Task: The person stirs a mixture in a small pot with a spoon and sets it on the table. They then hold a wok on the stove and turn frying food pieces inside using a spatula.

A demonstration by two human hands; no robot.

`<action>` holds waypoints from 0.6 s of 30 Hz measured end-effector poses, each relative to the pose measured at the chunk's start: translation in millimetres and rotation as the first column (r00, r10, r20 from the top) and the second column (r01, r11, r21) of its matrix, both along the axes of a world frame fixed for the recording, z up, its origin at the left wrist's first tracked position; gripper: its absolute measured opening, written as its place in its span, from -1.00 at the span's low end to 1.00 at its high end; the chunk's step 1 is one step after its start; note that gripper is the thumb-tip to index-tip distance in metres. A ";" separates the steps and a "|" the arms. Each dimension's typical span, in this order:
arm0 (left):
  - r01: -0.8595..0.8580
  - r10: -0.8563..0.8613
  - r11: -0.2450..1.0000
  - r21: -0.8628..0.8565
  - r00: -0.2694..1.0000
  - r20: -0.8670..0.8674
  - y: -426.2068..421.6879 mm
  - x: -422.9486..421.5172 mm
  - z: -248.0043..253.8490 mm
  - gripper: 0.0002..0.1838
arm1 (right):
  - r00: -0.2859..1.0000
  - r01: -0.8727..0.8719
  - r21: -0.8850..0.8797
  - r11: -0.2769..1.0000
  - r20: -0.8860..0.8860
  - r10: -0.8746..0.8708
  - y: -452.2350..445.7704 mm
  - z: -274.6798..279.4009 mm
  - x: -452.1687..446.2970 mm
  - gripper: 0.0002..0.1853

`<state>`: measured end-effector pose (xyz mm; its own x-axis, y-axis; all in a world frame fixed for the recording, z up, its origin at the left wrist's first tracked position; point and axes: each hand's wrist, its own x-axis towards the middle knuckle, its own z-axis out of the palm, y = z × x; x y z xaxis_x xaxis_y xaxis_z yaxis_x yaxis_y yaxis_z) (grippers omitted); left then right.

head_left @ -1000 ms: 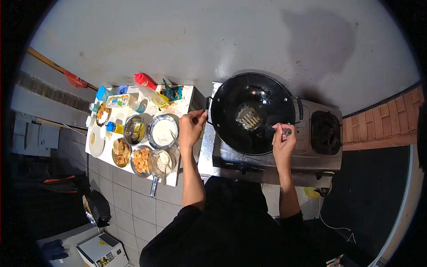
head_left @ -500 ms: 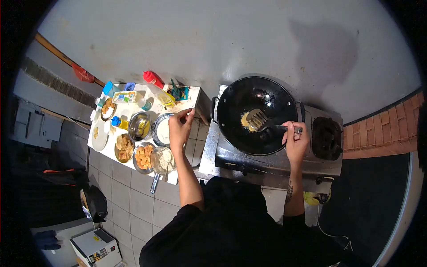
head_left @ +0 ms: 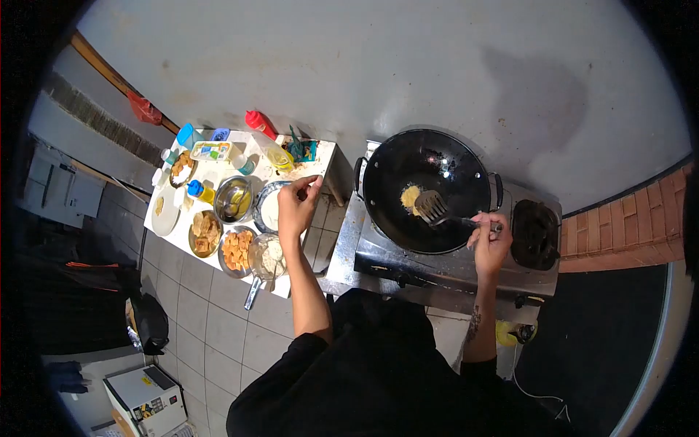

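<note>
A black wok point(head_left: 437, 160) sits on the steel gas stove point(head_left: 349, 255). In its oil lies a small yellow piece of food point(head_left: 411, 196). My right hand point(head_left: 490, 242) is closed round the handle of a slotted spatula point(head_left: 432, 209), whose head is in the wok just right of the food. My left hand point(head_left: 298, 204) hangs over the right edge of the white table, beside the bowl of white batter point(head_left: 270, 211). Its thumb and fingertips are pinched together, and whatever they hold, if anything, is too small to make out.
The white table point(head_left: 324, 155) bears a pan of pale mixture point(head_left: 272, 256), a bowl of orange cubes point(head_left: 237, 248), a bowl of browned pieces point(head_left: 205, 234), a metal bowl point(head_left: 234, 199), a red bottle point(head_left: 261, 124) and several containers. A second burner point(head_left: 535, 233) is right of the wok.
The spatula has moved right, off the food, which now shows uncovered in the wok. My right hand has drawn back to the right. My left hand has left the wok's left handle and moved left.
</note>
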<state>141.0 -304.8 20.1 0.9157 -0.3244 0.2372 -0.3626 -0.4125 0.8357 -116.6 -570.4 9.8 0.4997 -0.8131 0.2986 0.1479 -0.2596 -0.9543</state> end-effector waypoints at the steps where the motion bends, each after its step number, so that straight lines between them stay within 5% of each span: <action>1: 0.007 -0.007 1.000 -0.005 1.000 -0.001 -0.3 1.2 -4.8 -0.67 | 1.000 -0.001 -0.001 1.000 0.000 0.001 1.1 -3.4 1.6 -0.86; 16: 0.060 -0.059 0.998 0.017 0.995 -0.081 -9.3 -5.6 1.1 -0.68 | 0.996 -0.082 0.084 0.993 0.025 0.080 15.1 -13.3 30.9 -0.82; 18: 0.069 -0.067 0.997 0.023 0.995 -0.074 -10.2 -5.1 0.6 -0.68 | 0.987 -0.022 -0.255 0.967 -0.159 -0.020 10.9 -13.0 31.0 -0.71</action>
